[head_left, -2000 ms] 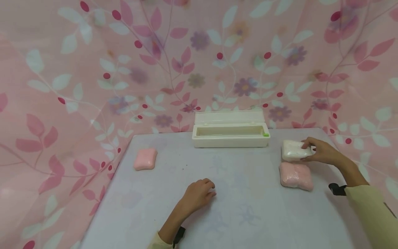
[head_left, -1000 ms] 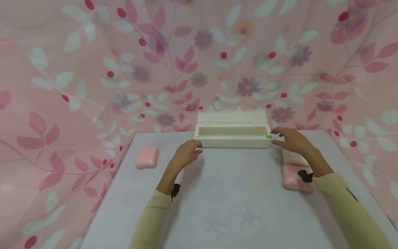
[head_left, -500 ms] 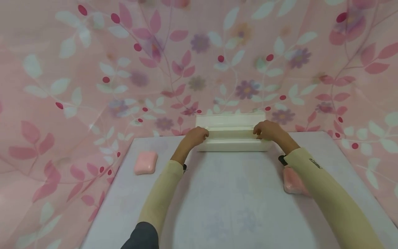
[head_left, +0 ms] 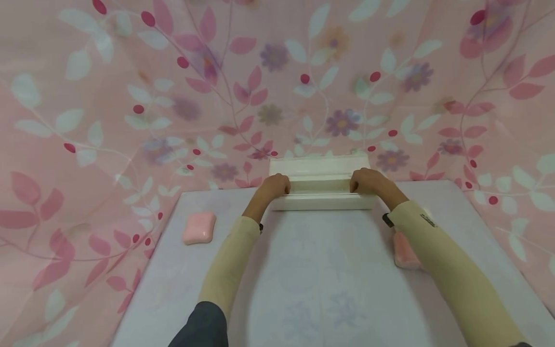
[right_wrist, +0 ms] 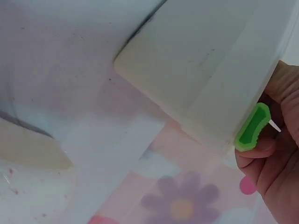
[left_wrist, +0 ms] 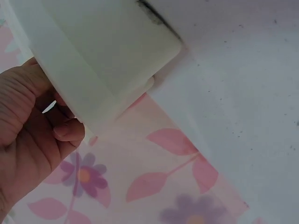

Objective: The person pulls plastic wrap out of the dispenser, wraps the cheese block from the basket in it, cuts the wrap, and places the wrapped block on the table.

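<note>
A long white box (head_left: pixel 323 202) stands at the back of the table, its lid (head_left: pixel 321 166) raised behind it. My left hand (head_left: pixel 275 187) grips the upper edge near the box's left end, fingers curled inward. At the right end my right hand (head_left: pixel 368 182) holds the same edge in a similar way. In the left wrist view, thumb and fingers of the left hand (left_wrist: pixel 32 130) bend at the box's rim. The right wrist view has a small green clip-like piece (right_wrist: pixel 253 128) at the rim, beside the right hand's fingers.
A pink wrapped pack (head_left: pixel 199 228) lies on the left of the table. On the right, a second pink pack (head_left: pixel 404 253) and a white pack (right_wrist: pixel 32 182) are partly covered by my right arm in the head view. A flowered curtain (head_left: pixel 269 72) hangs behind the table.
My right hand has left the white pack and moved left to the box. The left hand has reached forward to it. Both now grip its edge; over the last half second little differs.
</note>
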`<state>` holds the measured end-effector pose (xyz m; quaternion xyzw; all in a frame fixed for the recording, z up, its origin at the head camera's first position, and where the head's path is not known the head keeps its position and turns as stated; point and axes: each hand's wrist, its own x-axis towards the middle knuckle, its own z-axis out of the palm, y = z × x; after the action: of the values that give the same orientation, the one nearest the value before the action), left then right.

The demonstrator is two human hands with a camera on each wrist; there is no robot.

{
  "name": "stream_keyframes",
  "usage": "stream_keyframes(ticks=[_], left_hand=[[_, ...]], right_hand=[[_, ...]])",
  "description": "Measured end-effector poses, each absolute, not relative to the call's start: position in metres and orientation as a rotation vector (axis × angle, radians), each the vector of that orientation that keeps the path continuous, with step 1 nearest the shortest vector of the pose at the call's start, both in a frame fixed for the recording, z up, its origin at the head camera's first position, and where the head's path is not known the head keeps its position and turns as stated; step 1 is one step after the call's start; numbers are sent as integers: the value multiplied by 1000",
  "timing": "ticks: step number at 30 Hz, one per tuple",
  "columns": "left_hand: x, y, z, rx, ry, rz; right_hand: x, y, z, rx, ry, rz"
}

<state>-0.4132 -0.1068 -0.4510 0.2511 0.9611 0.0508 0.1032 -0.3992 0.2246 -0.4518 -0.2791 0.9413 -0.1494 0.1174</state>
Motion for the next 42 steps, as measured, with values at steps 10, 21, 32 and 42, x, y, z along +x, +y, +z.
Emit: stream_keyframes(ticks=[10, 21, 32, 42], left_hand=[[-416, -123, -454, 940, 2833, 522], [-406, -121, -436, 887, 2848, 848], [-401, -120, -433, 756, 2742, 999], [-390, -116, -441, 823, 2813, 886]], right_hand=[[-394, 233, -463, -891, 2812, -477], [-384, 219, -475, -728, 2855, -839], [-369, 164, -481, -791, 3002, -1029], [-372, 156, -476, -836, 3131, -1037]])
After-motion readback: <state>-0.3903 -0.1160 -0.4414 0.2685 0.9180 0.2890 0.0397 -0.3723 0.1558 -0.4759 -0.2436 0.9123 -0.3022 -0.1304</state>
